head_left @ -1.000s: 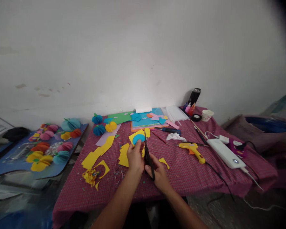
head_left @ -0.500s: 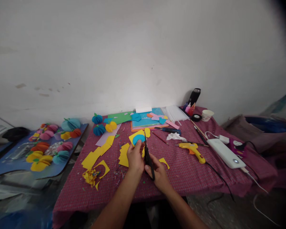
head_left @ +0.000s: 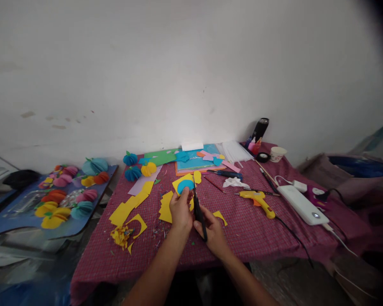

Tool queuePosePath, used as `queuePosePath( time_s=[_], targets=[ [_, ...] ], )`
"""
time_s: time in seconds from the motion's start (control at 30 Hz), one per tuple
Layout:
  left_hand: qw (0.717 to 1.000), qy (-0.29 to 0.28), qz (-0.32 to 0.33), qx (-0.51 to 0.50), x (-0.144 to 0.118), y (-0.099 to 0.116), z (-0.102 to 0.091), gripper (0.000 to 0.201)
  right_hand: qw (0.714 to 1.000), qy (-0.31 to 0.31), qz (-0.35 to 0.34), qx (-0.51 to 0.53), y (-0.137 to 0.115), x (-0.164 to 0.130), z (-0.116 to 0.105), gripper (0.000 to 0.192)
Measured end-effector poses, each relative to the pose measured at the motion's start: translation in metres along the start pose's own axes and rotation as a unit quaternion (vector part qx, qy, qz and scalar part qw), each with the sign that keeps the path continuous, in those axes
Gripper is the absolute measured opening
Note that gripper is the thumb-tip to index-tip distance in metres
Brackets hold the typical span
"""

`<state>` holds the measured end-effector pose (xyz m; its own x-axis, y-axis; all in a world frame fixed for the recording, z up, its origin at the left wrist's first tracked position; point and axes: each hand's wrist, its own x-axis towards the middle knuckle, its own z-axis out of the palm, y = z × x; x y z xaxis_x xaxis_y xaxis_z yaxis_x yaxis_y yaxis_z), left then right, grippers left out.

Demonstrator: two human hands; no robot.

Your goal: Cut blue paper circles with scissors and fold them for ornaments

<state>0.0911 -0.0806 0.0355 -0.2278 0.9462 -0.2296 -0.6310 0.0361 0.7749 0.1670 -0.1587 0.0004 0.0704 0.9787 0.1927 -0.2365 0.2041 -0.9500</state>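
My left hand [head_left: 181,209] is closed on a square of yellow paper [head_left: 176,182] with a round blue paper piece [head_left: 185,185] lying on top of it. Black scissors [head_left: 198,210] are gripped in my right hand [head_left: 211,231], their blades pointing away from me at the right edge of the yellow paper. A small yellow paper circle [head_left: 197,177] shows just past the blade tips. To the left of my hands lies a stack of yellow paper squares [head_left: 166,207]. A cut yellow offcut [head_left: 220,217] rests right of my right hand.
A yellow glue gun [head_left: 258,201], a white power bank [head_left: 302,205] and a paper cup [head_left: 278,154] stand on the right. Yellow scraps [head_left: 120,237] lie front left. Paper pumpkins [head_left: 132,173] sit back left, more on a blue board [head_left: 19,223]. Coloured sheets [head_left: 198,163] lie at the back.
Almost nothing differs. The scissors' handles look slightly closer together; both hands and the paper stay in the same place.
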Motion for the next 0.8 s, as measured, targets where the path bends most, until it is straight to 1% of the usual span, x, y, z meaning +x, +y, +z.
queuePosePath(
  time_s=[0.33,0.8],
  targets=[
    [1.0,-0.004,-0.011,0.0,-0.0026,0.0018,0.0021,0.036,1.0,0.004,0.0,0.009,0.0004,-0.0004,-0.0014,0.05],
    [1.0,-0.021,-0.007,0.004,-0.0012,0.0039,0.0009,0.034,0.999,0.013,-0.017,-0.03,-0.0026,-0.0004,-0.0056,0.045]
  ],
)
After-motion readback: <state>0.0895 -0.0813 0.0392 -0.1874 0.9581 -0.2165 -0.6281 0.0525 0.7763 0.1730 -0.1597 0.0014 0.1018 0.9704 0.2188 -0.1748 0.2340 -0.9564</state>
